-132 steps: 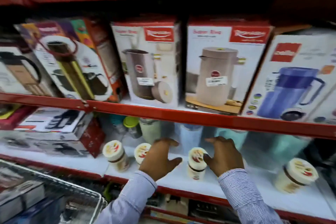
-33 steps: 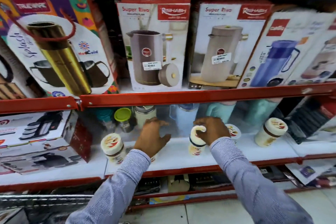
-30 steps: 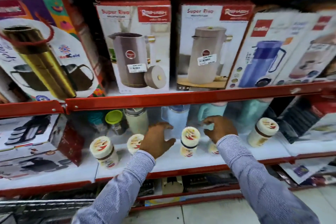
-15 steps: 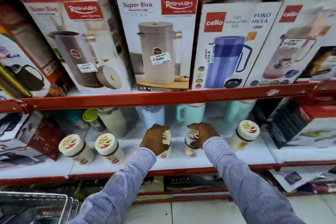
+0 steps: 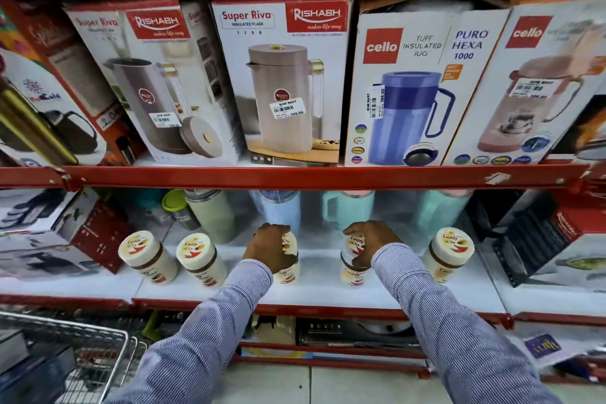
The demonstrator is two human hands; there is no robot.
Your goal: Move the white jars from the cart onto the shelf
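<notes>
Several white jars with brown bands stand in a row on the white shelf (image 5: pixel 314 292). My left hand (image 5: pixel 270 248) is closed over the top of one jar (image 5: pixel 288 269) in the middle. My right hand (image 5: pixel 369 241) grips the jar (image 5: pixel 351 272) beside it. Two free jars (image 5: pixel 149 256) (image 5: pixel 200 257) stand to the left, and one more jar (image 5: pixel 449 252) to the right. A corner of the wire cart (image 5: pixel 82 357) shows at the bottom left.
Pastel jugs and flasks (image 5: pixel 282 210) stand behind the jars at the shelf's back. Boxed flasks and jugs (image 5: pixel 278 75) fill the shelf above, over a red rail (image 5: pixel 295 175). Dark boxes (image 5: pixel 541 239) sit at the right, printed boxes (image 5: pixel 49 233) at the left.
The view has slid right along the shelf. Both hands moved from open, hovering around the jars to closed on two neighbouring jars in the row.
</notes>
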